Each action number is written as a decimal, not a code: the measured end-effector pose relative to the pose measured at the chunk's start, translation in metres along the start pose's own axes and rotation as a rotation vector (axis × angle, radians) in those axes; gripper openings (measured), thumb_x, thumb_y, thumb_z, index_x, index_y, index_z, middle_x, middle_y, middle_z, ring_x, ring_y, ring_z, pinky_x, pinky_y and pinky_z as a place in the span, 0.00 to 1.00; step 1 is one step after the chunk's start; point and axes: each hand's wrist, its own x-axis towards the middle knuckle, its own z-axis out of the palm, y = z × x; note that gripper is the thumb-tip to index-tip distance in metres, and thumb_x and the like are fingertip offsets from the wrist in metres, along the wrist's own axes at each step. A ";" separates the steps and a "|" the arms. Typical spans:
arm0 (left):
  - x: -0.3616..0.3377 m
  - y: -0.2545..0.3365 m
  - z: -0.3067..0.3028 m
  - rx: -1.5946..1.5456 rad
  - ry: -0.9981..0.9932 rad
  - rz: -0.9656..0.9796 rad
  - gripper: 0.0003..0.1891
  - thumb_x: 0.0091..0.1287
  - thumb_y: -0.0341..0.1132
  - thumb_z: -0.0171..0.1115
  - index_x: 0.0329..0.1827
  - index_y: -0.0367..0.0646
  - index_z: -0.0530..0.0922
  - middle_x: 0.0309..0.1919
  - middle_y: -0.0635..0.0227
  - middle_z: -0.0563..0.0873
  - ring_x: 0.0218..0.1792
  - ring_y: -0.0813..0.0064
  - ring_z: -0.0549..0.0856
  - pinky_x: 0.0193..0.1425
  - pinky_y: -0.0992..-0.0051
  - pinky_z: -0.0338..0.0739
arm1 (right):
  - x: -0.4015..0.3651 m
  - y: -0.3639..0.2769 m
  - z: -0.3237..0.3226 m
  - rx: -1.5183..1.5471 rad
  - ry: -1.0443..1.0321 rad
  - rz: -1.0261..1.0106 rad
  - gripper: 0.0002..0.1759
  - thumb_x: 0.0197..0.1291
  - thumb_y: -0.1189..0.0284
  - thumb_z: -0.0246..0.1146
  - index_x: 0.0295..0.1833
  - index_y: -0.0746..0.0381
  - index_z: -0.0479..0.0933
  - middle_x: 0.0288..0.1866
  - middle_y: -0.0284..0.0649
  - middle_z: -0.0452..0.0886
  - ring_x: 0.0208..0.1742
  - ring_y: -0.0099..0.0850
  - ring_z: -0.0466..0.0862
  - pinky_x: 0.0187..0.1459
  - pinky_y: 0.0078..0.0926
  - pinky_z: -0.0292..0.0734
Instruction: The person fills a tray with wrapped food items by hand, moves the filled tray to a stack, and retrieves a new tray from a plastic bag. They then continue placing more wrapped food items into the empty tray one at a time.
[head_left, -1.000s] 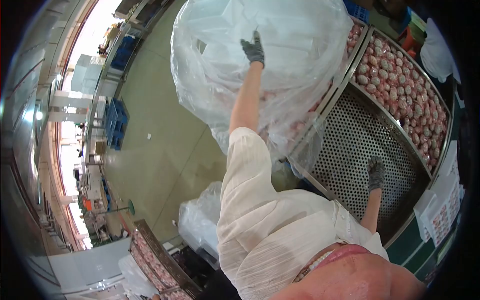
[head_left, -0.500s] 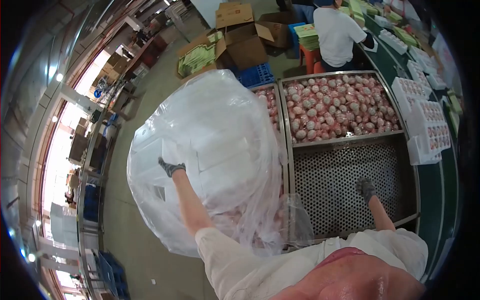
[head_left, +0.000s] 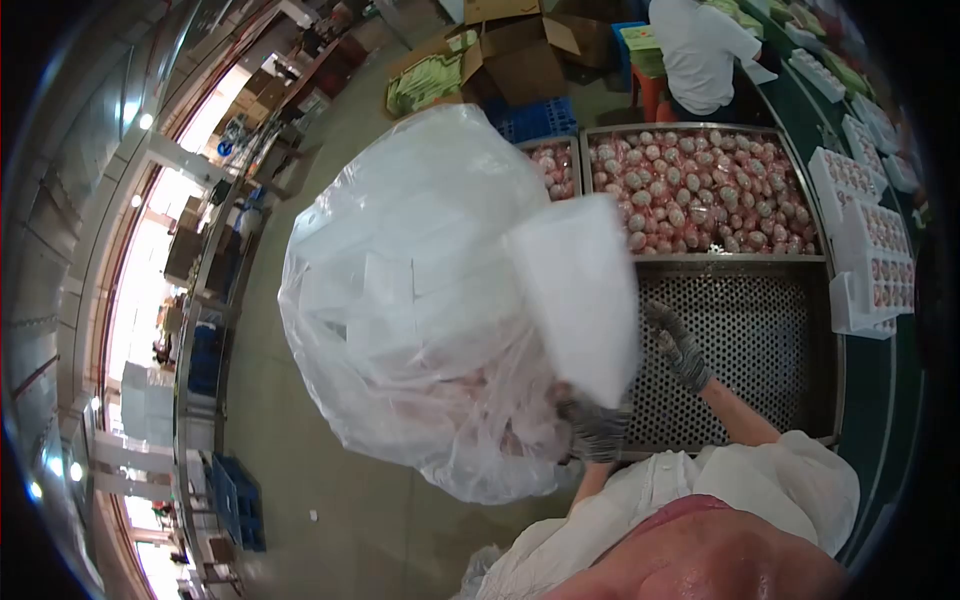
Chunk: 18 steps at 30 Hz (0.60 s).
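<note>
My gloved left hand (head_left: pixel 597 428) grips the lower end of a white foam tray (head_left: pixel 580 290), which stands tilted and slightly blurred between the plastic bag and the metal bin. To its right, my gloved right hand (head_left: pixel 680 350) has its fingers apart, close to the tray's edge but holding nothing. Below that hand lies the perforated metal floor of the bin (head_left: pixel 745 330). A large clear plastic bag (head_left: pixel 400 210) full of white foam pieces is on my left. Egg-like items in clear wrap (head_left: pixel 710 190) fill the bin's far section.
White foam trays with round items (head_left: pixel 885 250) are stacked along the green conveyor (head_left: pixel 868 400) on the right. A person in a white shirt (head_left: pixel 697 60) works at the far end. Cardboard boxes (head_left: pixel 515 60) and a blue crate (head_left: pixel 535 120) stand behind the bag.
My left hand has come from the bag to the bin's near left edge, bringing a foam tray. My right hand has moved left and opened. The view has shifted slightly.
</note>
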 end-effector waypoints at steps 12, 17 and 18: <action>-0.146 -0.011 0.160 0.506 -0.623 0.675 0.28 0.43 0.39 0.58 0.49 0.38 0.63 0.42 0.53 0.68 0.45 0.58 0.67 0.48 0.64 0.62 | -0.155 0.182 -0.179 -0.276 0.208 0.740 0.30 0.52 0.58 0.51 0.55 0.66 0.57 0.49 0.47 0.67 0.47 0.34 0.69 0.46 0.28 0.64; -0.150 0.021 0.198 0.563 -0.705 0.796 0.17 0.46 0.39 0.54 0.37 0.38 0.69 0.40 0.54 0.72 0.43 0.57 0.69 0.45 0.63 0.64 | -0.148 0.166 -0.190 -0.339 0.532 0.697 0.19 0.51 0.62 0.52 0.42 0.66 0.65 0.37 0.45 0.72 0.38 0.33 0.71 0.39 0.31 0.66; -0.145 0.027 0.203 0.605 -0.712 0.652 0.17 0.47 0.40 0.54 0.37 0.37 0.69 0.38 0.55 0.72 0.41 0.57 0.70 0.45 0.63 0.65 | -0.138 0.167 -0.196 -0.267 0.535 0.785 0.18 0.51 0.63 0.53 0.41 0.66 0.66 0.37 0.45 0.72 0.37 0.33 0.72 0.38 0.30 0.66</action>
